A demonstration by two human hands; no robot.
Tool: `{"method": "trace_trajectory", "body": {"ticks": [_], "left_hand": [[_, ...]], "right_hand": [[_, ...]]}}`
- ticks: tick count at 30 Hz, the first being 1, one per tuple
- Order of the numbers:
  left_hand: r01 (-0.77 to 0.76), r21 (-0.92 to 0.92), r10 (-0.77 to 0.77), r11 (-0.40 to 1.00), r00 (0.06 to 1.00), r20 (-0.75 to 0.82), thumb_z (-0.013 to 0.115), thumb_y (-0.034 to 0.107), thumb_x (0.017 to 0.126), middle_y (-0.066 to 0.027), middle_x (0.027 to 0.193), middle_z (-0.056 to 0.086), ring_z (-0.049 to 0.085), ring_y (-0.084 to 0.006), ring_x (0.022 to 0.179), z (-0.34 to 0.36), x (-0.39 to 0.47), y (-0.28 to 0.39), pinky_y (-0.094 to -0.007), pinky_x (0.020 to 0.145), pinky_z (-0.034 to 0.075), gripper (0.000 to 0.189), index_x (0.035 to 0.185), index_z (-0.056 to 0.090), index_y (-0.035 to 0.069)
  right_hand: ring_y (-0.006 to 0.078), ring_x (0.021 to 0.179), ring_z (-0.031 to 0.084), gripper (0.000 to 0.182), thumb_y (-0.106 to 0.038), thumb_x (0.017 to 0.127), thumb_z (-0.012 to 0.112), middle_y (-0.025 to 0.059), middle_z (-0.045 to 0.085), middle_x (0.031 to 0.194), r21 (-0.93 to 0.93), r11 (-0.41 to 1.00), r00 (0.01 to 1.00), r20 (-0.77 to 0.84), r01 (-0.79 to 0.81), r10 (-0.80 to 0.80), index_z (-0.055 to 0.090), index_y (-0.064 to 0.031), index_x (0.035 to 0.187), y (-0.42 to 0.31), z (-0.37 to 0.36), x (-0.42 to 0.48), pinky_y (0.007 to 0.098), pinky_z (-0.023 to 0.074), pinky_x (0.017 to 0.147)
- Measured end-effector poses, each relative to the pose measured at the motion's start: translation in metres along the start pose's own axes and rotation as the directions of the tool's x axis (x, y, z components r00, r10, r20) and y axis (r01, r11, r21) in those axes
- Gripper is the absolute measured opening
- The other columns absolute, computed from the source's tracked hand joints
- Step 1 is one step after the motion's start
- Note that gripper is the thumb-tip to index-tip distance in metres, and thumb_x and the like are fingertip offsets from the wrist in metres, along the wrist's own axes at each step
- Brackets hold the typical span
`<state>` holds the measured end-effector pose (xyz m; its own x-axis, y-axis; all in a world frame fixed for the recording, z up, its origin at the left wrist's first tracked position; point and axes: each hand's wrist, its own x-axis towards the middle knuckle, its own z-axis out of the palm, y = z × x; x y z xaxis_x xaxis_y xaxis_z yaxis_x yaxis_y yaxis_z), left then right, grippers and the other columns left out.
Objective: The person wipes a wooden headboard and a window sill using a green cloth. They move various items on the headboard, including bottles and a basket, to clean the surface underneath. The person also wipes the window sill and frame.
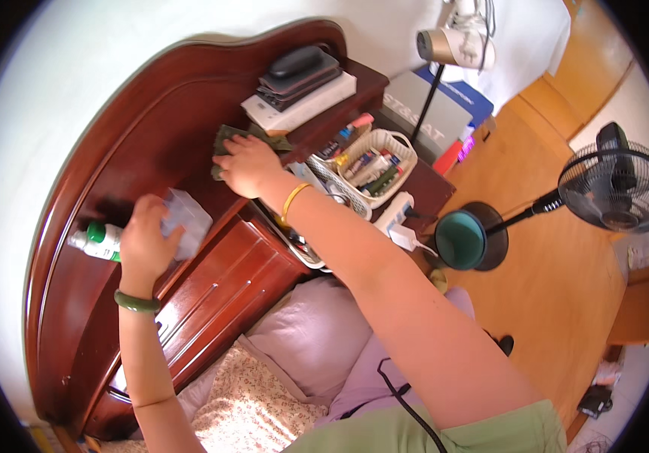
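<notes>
My right hand [251, 167] presses a dark green cloth [222, 139] onto the ledge of a glossy red-brown wooden headboard [149, 130]. Its fingers are spread over the cloth, next to a white box [324, 102]. My left hand [149, 240] grips a translucent plastic box [191, 221] on the same ledge, thumb on its near side. A white bottle with a green cap [98, 240] lies or leans just left of that hand, partly hidden by it.
Black cases [302, 71] are stacked on the white box. A cream basket [381, 167] of small items and a power strip [395, 212] sit on the bedside table. Pillows [313, 334] lie below. A hair dryer [454, 48], a standing fan [613, 187] and a teal bin [460, 240] are to the right.
</notes>
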<state>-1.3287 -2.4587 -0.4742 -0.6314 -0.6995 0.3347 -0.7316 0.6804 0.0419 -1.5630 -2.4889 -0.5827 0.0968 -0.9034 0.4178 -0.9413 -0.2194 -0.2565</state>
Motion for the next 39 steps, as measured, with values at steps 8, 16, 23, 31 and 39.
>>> {"method": "trace_trajectory", "body": {"ticks": [8,16,23,31,39], "left_hand": [[0.091,0.275,-0.106,0.957,0.994,0.040,0.071,0.026,0.081,-0.0134,0.115,0.057,0.064,-0.0364,0.093,0.042,0.083,0.023,-0.0439,0.077,0.054,0.030,0.096,0.063,0.001],[0.153,0.283,-0.174,0.947,0.984,0.048,0.070,0.026,0.082,-0.0156,0.117,0.058,0.064,-0.0365,0.098,0.080,0.125,0.054,-0.0441,0.082,0.054,0.036,0.108,0.063,0.002],[0.094,0.258,-0.127,0.962,0.985,0.115,0.059,0.021,0.088,-0.0238,0.125,0.056,0.056,-0.0381,0.113,0.085,0.146,0.037,-0.0446,0.097,0.046,0.040,0.122,0.060,0.000],[-0.029,-0.269,-0.007,0.963,0.991,-0.133,0.070,0.002,0.081,-0.0065,0.111,0.064,0.054,-0.0088,0.066,0.032,0.039,0.132,-0.0210,0.055,0.039,0.030,0.111,0.066,0.004],[0.304,-0.536,-0.240,0.788,0.952,0.188,0.072,0.002,0.078,-0.0129,0.095,0.067,0.064,-0.0181,0.069,0.086,-0.088,0.152,-0.0264,0.060,0.050,0.021,0.099,0.067,0.000]], "right_hand": [[0.0269,0.120,0.056,0.034,-0.015,0.088,0.056,0.0075,0.060,0.129,0.230,0.871,0.886,-0.279,0.435,-0.369,0.065,-0.0167,0.120,0.065,-0.017,-0.075,0.0413,0.0418,0.105],[0.0244,0.123,0.054,0.048,-0.004,0.084,0.053,0.0042,0.059,0.129,0.033,0.811,0.760,-0.371,0.585,-0.533,0.059,-0.0262,0.127,0.188,-0.026,-0.074,0.0415,0.0422,0.107],[0.0235,0.129,0.049,0.049,-0.003,0.082,0.056,0.0044,0.056,0.135,-0.116,0.934,0.891,-0.283,0.337,-0.356,0.058,-0.0241,0.126,0.267,-0.060,-0.085,0.0395,0.0357,0.113],[0.0290,0.122,0.050,0.050,-0.004,0.093,0.048,0.0173,0.051,0.135,0.825,0.527,0.420,-0.413,-0.205,0.808,0.042,-0.0111,0.142,0.277,-0.027,-0.076,0.0345,0.0418,0.101],[0.0249,0.122,0.049,0.055,-0.002,0.095,0.043,0.0117,0.049,0.137,0.961,-0.165,0.435,0.053,0.224,0.899,0.032,-0.0111,0.148,0.144,0.013,-0.052,0.0305,0.0389,0.101]]}}
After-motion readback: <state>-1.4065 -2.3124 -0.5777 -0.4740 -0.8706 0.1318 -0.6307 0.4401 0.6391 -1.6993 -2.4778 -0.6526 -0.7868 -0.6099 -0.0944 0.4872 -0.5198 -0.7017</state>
